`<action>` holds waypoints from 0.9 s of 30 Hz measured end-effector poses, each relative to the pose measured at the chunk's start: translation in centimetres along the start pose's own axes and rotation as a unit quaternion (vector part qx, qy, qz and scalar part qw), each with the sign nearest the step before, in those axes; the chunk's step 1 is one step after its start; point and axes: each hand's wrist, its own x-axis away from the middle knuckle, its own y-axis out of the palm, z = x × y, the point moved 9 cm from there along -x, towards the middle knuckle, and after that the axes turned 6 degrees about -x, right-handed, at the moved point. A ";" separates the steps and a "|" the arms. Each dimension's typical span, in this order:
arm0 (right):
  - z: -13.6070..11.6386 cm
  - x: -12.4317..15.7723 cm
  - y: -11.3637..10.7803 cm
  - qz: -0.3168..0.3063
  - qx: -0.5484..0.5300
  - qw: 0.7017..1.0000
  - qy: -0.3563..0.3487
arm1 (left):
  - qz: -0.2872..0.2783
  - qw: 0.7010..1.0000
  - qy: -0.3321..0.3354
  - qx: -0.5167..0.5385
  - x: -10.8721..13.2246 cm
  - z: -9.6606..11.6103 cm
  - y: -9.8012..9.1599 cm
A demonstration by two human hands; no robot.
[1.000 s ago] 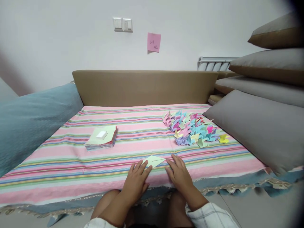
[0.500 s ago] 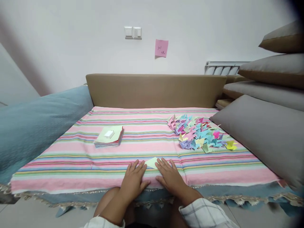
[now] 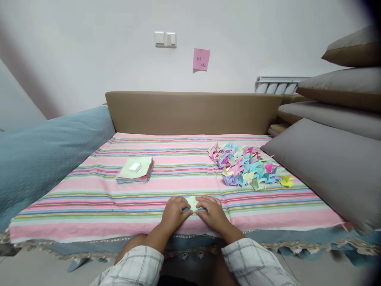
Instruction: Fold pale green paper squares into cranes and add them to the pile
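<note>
A small pale green piece of folded paper [image 3: 193,203] lies on the striped cloth between my hands, near the front edge. My left hand [image 3: 176,212] has its fingers curled and grips the paper's left end. On the opposite side my right hand [image 3: 212,212] pinches the right end, thumb and fingers bent around it. Both ends of the paper are hidden under my fingers. Beyond my right hand spreads a heap of colourful folded paper cranes [image 3: 247,165].
A stack of square paper [image 3: 135,171] sits at the left, with a small white block [image 3: 135,167] on top. Grey cushions [image 3: 321,171] are piled at the right. A blue-covered armrest [image 3: 59,147] borders the left side, and a brown backrest [image 3: 193,113] stands behind.
Both hands have gone from lying flat with fingers stretched to curled around the folded paper's ends. The thumbs have come up to the paper. The view has shifted slightly.
</note>
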 end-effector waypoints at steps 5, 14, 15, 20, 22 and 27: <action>0.0 0.0 -0.1 0.038 -0.005 0.999 0.004 | -0.026 1.000 0.009 0.007 -0.5 -0.1 0.1; -0.4 -0.1 -0.3 0.047 -0.004 0.999 0.009 | -0.004 1.000 -0.014 0.002 -0.2 -0.1 0.1; -0.4 -0.1 -0.3 0.050 -0.006 0.999 0.009 | -0.004 1.000 -0.016 -0.002 -0.2 0.0 0.1; -0.8 0.0 -0.6 0.057 -0.011 0.998 0.003 | -0.001 0.999 -0.034 -0.026 -0.1 0.3 -0.1; -0.7 0.1 -0.7 0.066 -0.009 0.998 0.001 | 0.003 0.999 -0.042 -0.034 -0.2 0.4 -0.2; -0.1 0.3 -0.9 0.102 0.005 0.995 0.010 | 0.010 0.998 -0.057 -0.033 -0.3 0.3 -0.2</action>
